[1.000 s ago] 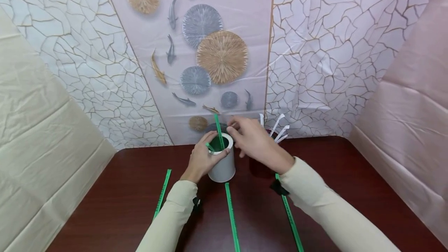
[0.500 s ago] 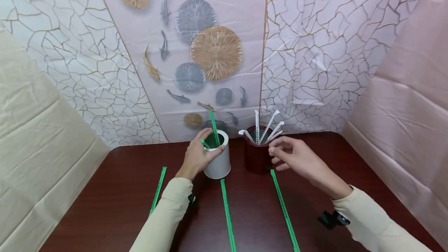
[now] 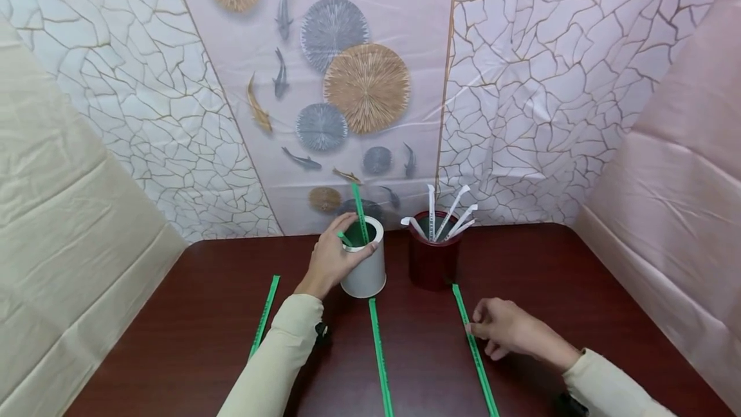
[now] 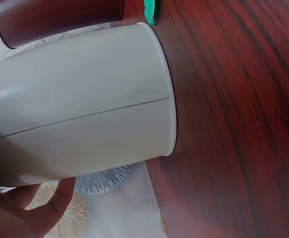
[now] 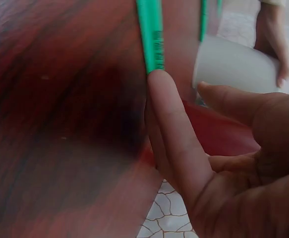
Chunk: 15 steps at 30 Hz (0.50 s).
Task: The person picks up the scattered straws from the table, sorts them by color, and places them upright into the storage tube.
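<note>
My left hand [image 3: 331, 261] grips the white canister [image 3: 368, 278] around its rim, fingers on the far left side and thumb at the front. Two green wrapped straws [image 3: 359, 211] poke out of this canister. The canister's plain side wall [image 4: 94, 89] fills much of the left wrist view. My right hand [image 3: 512, 328] hovers at the right green wrapped straw [image 3: 483, 375] lying on the table, thumb and forefinger apart. In the right wrist view, the forefinger overlaps the end of that green straw [image 5: 151, 37].
Right of the canister stands a dark red cup [image 3: 433, 269] with several white wrapped straws [image 3: 451, 211]. Two more green straws lie on the dark wooden table [image 3: 173, 340], one in the middle [image 3: 380, 359] and one at left [image 3: 266, 314]. A patterned cloth [image 3: 370, 82] hangs behind.
My right hand has moved from beside the canister's rim, past the red cup, down to the right green straw on the table. The left hand has kept its hold on the canister.
</note>
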Available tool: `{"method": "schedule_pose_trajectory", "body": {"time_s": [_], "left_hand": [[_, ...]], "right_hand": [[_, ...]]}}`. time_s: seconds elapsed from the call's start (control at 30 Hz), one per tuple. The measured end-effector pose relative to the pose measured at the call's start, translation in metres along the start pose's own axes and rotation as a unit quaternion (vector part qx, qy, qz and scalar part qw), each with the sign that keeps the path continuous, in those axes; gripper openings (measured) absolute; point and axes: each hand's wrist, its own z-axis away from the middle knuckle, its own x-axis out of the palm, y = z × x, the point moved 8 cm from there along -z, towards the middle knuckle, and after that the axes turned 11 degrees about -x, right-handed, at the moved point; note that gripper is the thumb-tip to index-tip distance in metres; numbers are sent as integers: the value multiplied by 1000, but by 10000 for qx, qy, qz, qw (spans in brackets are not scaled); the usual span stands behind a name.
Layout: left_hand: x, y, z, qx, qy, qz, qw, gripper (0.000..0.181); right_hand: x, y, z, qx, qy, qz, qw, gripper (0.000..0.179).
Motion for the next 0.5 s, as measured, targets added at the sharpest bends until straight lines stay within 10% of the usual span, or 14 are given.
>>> {"method": "schedule_pose_trajectory", "body": {"time_s": [0.5], "left_hand": [[0, 0, 0, 55, 42, 63, 10000, 76]], "right_hand": [[14, -5, -7, -207, 399, 1645, 9853, 44]]}}
